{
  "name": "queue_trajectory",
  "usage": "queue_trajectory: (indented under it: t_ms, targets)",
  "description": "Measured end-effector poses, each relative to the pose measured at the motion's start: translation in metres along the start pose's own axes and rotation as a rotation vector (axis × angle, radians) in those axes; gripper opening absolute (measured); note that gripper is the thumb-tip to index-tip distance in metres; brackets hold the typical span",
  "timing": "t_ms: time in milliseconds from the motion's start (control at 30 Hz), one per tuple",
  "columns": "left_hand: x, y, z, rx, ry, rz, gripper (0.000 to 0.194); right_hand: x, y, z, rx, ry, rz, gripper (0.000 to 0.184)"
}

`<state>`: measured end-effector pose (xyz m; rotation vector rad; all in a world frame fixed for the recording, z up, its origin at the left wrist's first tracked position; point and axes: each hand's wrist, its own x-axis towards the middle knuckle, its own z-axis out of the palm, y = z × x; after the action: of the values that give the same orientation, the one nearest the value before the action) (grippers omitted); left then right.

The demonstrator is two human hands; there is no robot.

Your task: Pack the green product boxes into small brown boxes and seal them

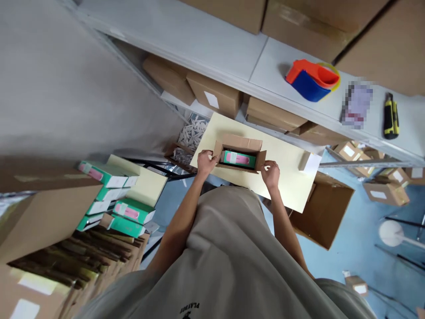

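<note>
The table (pixel 288 179) (cream-topped) bears an open carton (pixel 243 142) and something white (pixel 311 162).

Legible: "PLAYBOY" (pixel 189 307), dark capitals on the shirt (pixel 229 235), inverted in head view; dark mark below it, cut off by the lower edge. Pink-and-white label (pixel 237 158) on green box (pixel 244 159): print too small to read. Stacked green boxes (pixel 129 212): likewise. White label (pixel 211 99) on shelf carton (pixel 226 93): undecipherable.

Green box (pixel 239 158) partly hidden, pixelated item (pixel 357 106)
</note>
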<state>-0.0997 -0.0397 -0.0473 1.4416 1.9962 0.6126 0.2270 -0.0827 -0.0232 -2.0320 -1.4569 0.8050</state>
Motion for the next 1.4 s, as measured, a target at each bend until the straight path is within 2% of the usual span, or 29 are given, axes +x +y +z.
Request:
queue_trajectory:
  t_ms: [133,300,433,567,667,767,867,967,1000,1067,1133,1167,1200,1267,1333,1400]
  targets:
    - [-0.03,-0.028,-0.047,-0.082,0.125,-0.102,0.008,0.001,-0.04,0.016,0.041,-0.073,-0.104,0.021]
    - [-0.104,-0.087,-0.126,-0.254,0.307,-0.262,0.014,-0.013,-0.117,0.065,0.1,-0.191,-0.315,0.028]
    - [-0.178,-0.141,-0.188,-0.438,0.541,-0.429,0.023,-0.049,-0.197,0.12,0.15,-0.339,-0.514,0.028]
    - [-0.245,-0.197,-0.243,-0.49,0.724,-0.562,0.027,-0.098,-0.268,0.185,0.197,-0.528,-0.663,0.028]
    - [-0.287,-0.237,-0.273,-0.471,0.827,-0.644,0.027,-0.136,-0.307,0.237,0.18,-0.662,-0.74,0.028]
    - [-0.323,-0.27,-0.293,-0.425,0.881,-0.733,0.027,-0.172,-0.332,0.283,0.149,-0.764,-0.786,0.028]
    - [-0.35,-0.294,-0.305,-0.291,0.852,-0.836,0.02,-0.205,-0.344,0.32,0.095,-0.865,-0.811,0.027]
    - [-0.364,-0.304,-0.309,-0.137,0.736,-0.914,0.013,-0.232,-0.347,0.343,-0.011,-0.949,-0.816,0.024]
    - [-0.366,-0.304,-0.31,-0.103,0.727,-0.92,0.011,-0.238,-0.348,0.348,-0.051,-0.965,-0.807,0.024]
    - [-0.366,-0.298,-0.311,-0.057,0.79,-0.885,0.014,-0.244,-0.348,0.353,-0.117,-0.991,-0.791,0.025]
    - [-0.361,-0.287,-0.315,-0.053,0.862,-0.797,0.022,-0.245,-0.351,0.353,-0.17,-1.01,-0.788,0.028]
    - [-0.357,-0.281,-0.318,-0.064,0.847,-0.756,0.025,-0.244,-0.353,0.353,-0.197,-1.017,-0.795,0.028]
    - [-0.351,-0.277,-0.321,-0.078,0.788,-0.733,0.028,-0.243,-0.356,0.352,-0.224,-1.02,-0.805,0.028]
    - [-0.337,-0.274,-0.327,-0.079,0.577,-0.763,0.032,-0.241,-0.362,0.353,-0.277,-1.029,-0.823,0.027]
    - [-0.32,-0.281,-0.332,-0.043,0.33,-0.857,0.034,-0.241,-0.368,0.355,-0.329,-1.056,-0.839,0.026]
    - [-0.303,-0.293,-0.336,-0.024,0.138,-0.93,0.037,-0.242,-0.375,0.357,-0.387,-1.084,-0.852,0.024]
